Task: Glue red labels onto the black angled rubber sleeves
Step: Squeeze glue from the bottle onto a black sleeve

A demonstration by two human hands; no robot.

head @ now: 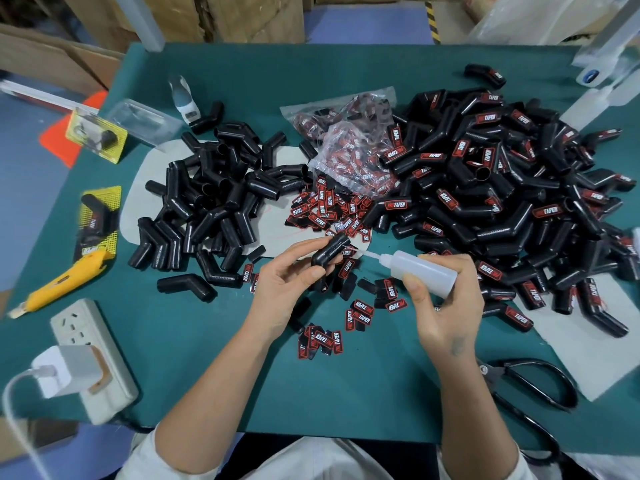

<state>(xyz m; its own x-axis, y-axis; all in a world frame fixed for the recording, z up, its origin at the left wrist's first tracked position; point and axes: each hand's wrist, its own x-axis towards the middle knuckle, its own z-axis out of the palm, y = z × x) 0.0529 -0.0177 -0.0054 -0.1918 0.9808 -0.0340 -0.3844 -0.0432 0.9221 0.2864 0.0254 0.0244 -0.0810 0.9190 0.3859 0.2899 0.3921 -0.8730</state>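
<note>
table (346, 393) in green is carrying everything, and two heaps are lying on it: the labelled pile (502, 202) on the right, far too many to count, and the bare pile (214, 202) on the left, some dozens. loose red labels (332, 209) are lying scattered between them and toward the person, again too many to count, with two clear bags (349, 143) of more behind. one pair of scissors (533, 386) is sitting near the right edge, one yellow knife (59, 282) and one power strip (90, 355) on the left.

left hand (287, 278) is gripping a single black angled sleeve (329, 252), fingers curled round it, its long axis tilting up and to the right. right hand (446, 303) is clenching one glue bottle (419, 266), thumb pressing its side, body lying nearly level, nozzle pointing left. the tip is sitting just beside the sleeve's upper right face, where a label seems to be resting; whether they are touching i cannot tell. the coming dab is turning on that short leftward line from nozzle to sleeve, so the right hand is the nearer one to move.
</note>
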